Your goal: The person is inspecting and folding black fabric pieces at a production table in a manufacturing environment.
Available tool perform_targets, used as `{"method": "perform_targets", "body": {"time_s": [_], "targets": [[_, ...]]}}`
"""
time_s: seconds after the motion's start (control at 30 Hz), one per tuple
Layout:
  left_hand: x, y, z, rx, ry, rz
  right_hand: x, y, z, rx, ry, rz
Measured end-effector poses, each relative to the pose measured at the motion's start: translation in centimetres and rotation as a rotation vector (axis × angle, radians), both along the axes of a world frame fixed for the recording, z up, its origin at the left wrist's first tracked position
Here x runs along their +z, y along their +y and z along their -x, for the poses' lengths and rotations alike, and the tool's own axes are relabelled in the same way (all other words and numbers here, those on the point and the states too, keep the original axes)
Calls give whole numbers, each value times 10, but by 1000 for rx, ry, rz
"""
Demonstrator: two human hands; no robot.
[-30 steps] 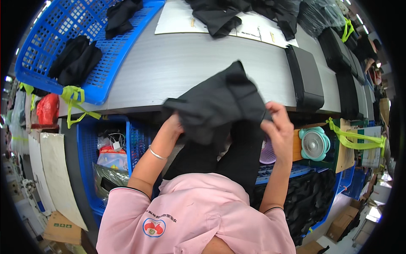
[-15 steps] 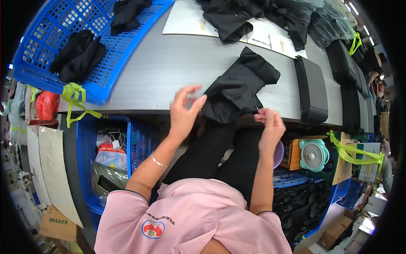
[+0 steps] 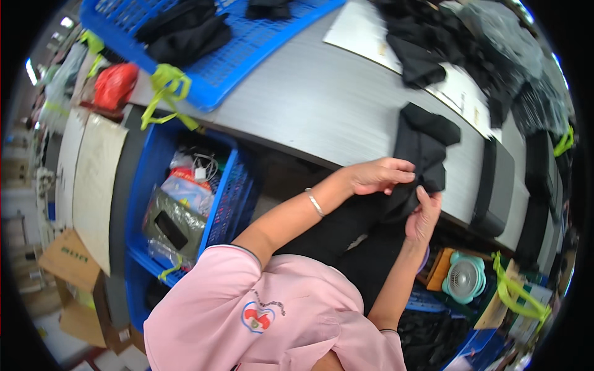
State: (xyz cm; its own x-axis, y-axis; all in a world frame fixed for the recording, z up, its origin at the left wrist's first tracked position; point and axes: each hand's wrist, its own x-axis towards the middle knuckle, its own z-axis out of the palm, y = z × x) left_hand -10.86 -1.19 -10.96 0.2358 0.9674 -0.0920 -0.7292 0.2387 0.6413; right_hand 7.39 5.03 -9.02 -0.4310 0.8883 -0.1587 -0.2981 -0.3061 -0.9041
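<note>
A folded black fabric piece (image 3: 426, 133) lies near the table's front edge, its near end hanging over my lap. My right hand (image 3: 424, 213) pinches the near end of it, thumb on top. From the left, my left hand (image 3: 380, 175) reaches in with bent fingers closed at the fabric's left side; part of its grip is hidden. What kind of garment part the cloth is, I cannot tell.
A blue basket (image 3: 213, 83) with black cloth stands on the grey table (image 3: 303, 105) at left. More black fabric (image 3: 421, 62) lies on a white board behind. Dark stacks (image 3: 495, 185) line the right. Below are a blue crate (image 3: 139, 216) and teal fan (image 3: 464, 276).
The view has swung, shifting the scene. My left hand has gone from open and apart to closed at the fabric. The two hands are now closer together.
</note>
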Motion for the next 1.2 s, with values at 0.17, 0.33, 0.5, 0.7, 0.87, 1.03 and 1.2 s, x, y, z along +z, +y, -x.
{"method": "perform_targets", "body": {"time_s": [0.17, 0.33, 0.5, 0.7, 0.87, 1.03, 1.2], "targets": [[-1, 0, 0, 175, -211, 25, 1, 6, -6, -58, -200, -42], [4, 10, -2, 232, -20, 5, -1, 5, -28, 77, 211, 210], [13, 6, 3, 342, 110, 37, -48, 20, -31, 315, 548, 464], [37, 7, 2, 335, 283, -49, 19, 1, 12, 146, 425, 493], [35, 19, -1, 366, 316, -98, -19, 22, 1, 316, 558, 454], [25, 16, 14, 1065, 942, -98, 4, 18, 25, -112, -211, -182], [33, 9, 10, 972, 733, 112, 27, 27, 14, -333, -537, -318]]}}
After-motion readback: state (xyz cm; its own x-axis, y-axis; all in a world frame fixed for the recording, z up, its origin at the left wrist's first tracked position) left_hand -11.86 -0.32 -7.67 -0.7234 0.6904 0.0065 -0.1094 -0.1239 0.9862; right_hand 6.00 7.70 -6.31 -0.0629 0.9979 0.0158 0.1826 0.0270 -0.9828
